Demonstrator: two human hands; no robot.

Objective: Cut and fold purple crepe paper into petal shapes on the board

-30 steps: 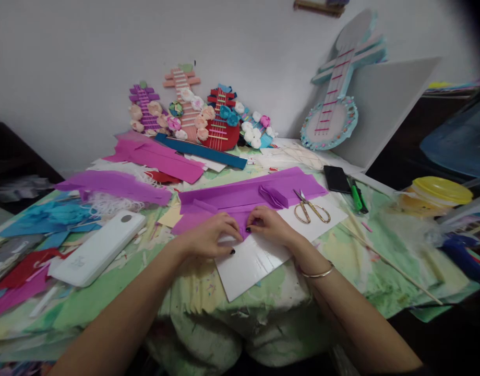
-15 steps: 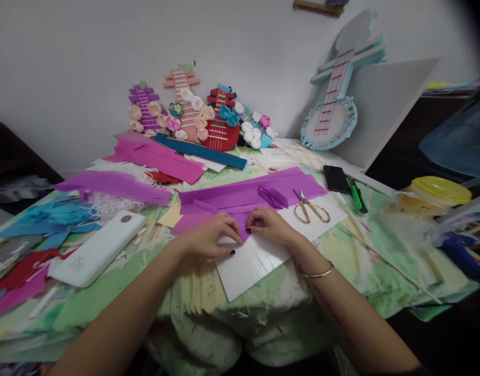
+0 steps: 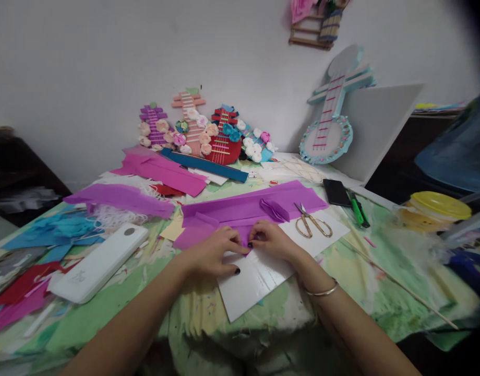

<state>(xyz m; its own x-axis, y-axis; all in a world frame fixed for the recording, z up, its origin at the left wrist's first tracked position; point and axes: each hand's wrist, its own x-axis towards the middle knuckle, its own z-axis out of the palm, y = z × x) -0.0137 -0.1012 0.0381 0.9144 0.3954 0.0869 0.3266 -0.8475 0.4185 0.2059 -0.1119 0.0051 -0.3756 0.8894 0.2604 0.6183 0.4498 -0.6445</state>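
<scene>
Purple crepe paper [image 3: 240,207] lies across a white board [image 3: 240,292] in front of me. My right hand [image 3: 273,240] pinches the near edge of this paper between thumb and fingertips. Beside it, my left hand [image 3: 212,253] rests with its index finger on the same edge, its thumb spread apart over the board. The bit of paper between the fingertips is mostly hidden. A small folded purple piece [image 3: 274,210] sits on the sheet just beyond my right hand. Gold-handled scissors [image 3: 313,221] lie partly spread on the board to the right.
At left are a white power bank [image 3: 101,263], blue paper scraps [image 3: 63,224] and another purple strip [image 3: 118,199]. A black phone [image 3: 337,192], green cutter [image 3: 358,210], wooden stick [image 3: 404,282] and yellow-lidded tub [image 3: 439,205] occupy the right. Decorated paper guitars [image 3: 224,141] lean against the wall.
The view has tilted up slightly, so everything appears lower in the picture. Both hands stay at the near edge of the purple paper with almost the same pose.
</scene>
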